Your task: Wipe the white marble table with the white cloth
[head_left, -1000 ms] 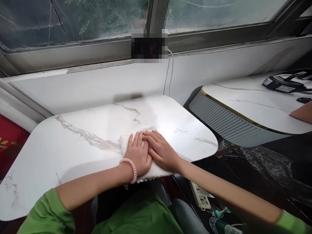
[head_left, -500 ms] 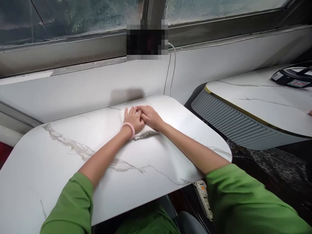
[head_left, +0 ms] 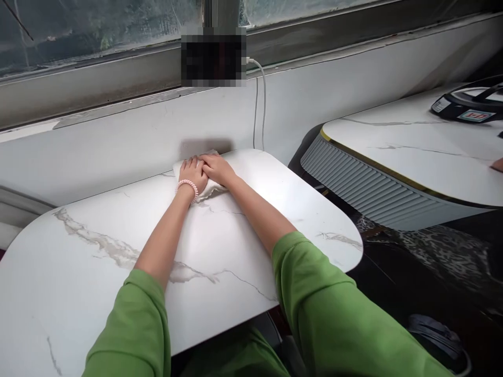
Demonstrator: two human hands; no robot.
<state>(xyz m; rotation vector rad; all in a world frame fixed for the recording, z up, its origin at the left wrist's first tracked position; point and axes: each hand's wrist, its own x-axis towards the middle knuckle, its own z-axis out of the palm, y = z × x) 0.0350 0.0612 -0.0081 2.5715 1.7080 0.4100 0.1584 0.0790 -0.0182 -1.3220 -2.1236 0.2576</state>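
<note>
A white cloth (head_left: 212, 189) lies near the far edge of the white marbled table (head_left: 243, 251). Flat on top of it, with fingers stretched out, is my left hand (head_left: 194, 174); a pink coiled band (head_left: 188, 184) circles that wrist. My right hand (head_left: 217, 168) also presses down on the cloth, palm down, its fingertips touching the left hand's fingers. Cloth edges show around both hands, while its middle is hidden under them.
A white wall and window ledge (head_left: 118, 102) border the table's far side, with a white cable (head_left: 263, 104) hanging down. At right, a second marbled table (head_left: 393, 136) holds a black-and-white object (head_left: 463, 107). Part of another person's hand (head_left: 497, 165) shows there.
Both hands and the cloth have moved forward, toward the wall and the table's far edge. My arms are stretched further out. The view has shifted slightly.
</note>
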